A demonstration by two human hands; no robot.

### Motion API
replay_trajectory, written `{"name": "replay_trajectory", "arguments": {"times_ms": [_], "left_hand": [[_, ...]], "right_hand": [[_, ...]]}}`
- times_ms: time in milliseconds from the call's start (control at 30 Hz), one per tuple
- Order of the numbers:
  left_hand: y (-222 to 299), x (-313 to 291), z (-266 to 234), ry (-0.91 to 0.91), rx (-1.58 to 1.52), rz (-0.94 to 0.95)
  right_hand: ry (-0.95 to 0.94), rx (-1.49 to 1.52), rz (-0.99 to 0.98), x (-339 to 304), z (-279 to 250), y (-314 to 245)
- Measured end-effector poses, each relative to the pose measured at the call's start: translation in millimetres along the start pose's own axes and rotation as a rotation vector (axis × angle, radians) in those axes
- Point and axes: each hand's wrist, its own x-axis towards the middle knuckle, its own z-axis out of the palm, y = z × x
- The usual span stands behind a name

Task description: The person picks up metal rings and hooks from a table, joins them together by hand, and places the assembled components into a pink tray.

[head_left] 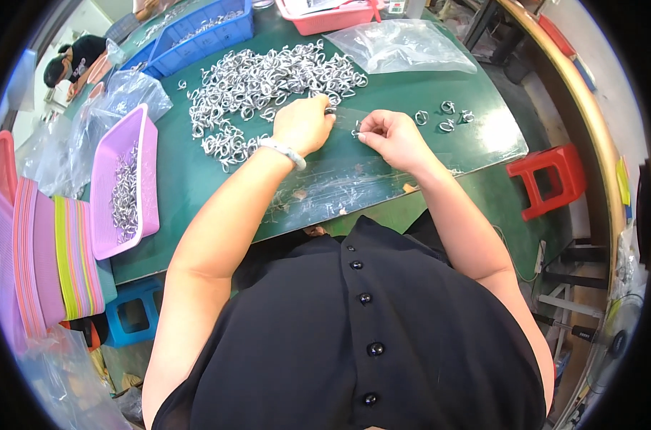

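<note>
A large heap of small silver metal rings (268,79) is spread over the green table. My left hand (300,125), with a pale bangle (284,153) at its wrist, is at the heap's near right edge. Its fingers are curled together, and a bit of grey metal shows at the fingertips, too small to make out. To its right, my right hand (393,137) pinches a small silver ring (355,131) between thumb and forefinger, just above the tabletop. Several separate rings (447,126) lie to the right of that hand.
A purple basket (150,179) with small metal parts stands at left, beside stacked coloured baskets (71,258). Behind the heap are a blue bin (203,51), a pink basket (322,24) and a clear plastic bag (411,46). A red stool (548,180) stands right; another person sits far left.
</note>
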Motion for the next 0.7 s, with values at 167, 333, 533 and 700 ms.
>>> {"name": "replay_trajectory", "arguments": {"times_ms": [167,333,533,700], "left_hand": [[-6,0,5,0.023,-0.080,0.006],[-8,-20,-1,-0.078,-0.849,-0.099],[-9,-54,-7,-0.185,-1.676,-0.254],[-16,-59,-2,-0.236,-1.976,-0.317]], "right_hand": [[0.007,0.552,-0.026,-10,-2,9],[0.013,0.712,-0.045,-15,1,-5],[-0.035,0.791,-0.122,-15,10,-17],[-0.081,0.805,-0.082,-14,15,-18]]}}
